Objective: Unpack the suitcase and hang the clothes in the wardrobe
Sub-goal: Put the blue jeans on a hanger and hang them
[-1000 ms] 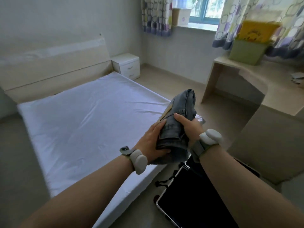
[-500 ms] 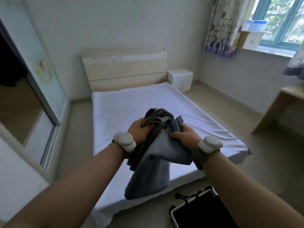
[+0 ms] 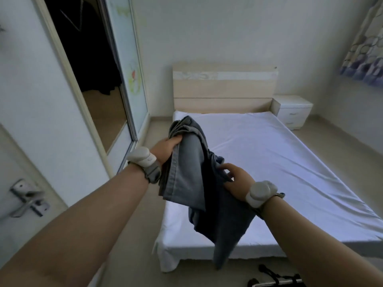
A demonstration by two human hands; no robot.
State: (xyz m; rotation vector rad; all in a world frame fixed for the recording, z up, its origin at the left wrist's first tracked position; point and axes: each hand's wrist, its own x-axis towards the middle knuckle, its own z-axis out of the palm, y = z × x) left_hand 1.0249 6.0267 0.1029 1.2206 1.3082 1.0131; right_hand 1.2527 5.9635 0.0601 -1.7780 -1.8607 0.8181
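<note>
A pair of grey-blue jeans point(image 3: 186, 175) hangs unfolded in front of me, over the foot of the bed. My left hand point(image 3: 165, 149) grips the bunched top of the jeans. My right hand point(image 3: 235, 179) pinches a fold of the fabric lower down on the right side. The wardrobe point(image 3: 91, 75) stands open at the left, its inside dark, with a sliding mirror door pushed back. Only a corner of the black suitcase point(image 3: 277, 281) shows on the floor at the bottom edge.
The bed point(image 3: 279, 154) with a white sheet and a pale wooden headboard fills the middle. A white nightstand point(image 3: 293, 109) stands at its far right. A white door with a metal handle point(image 3: 27, 197) is close on my left. A patterned curtain point(image 3: 364, 48) hangs at the right.
My view has swung left from the desk and window to the wardrobe. The folded jeans have opened out and now hang down; my hands have spread apart on them.
</note>
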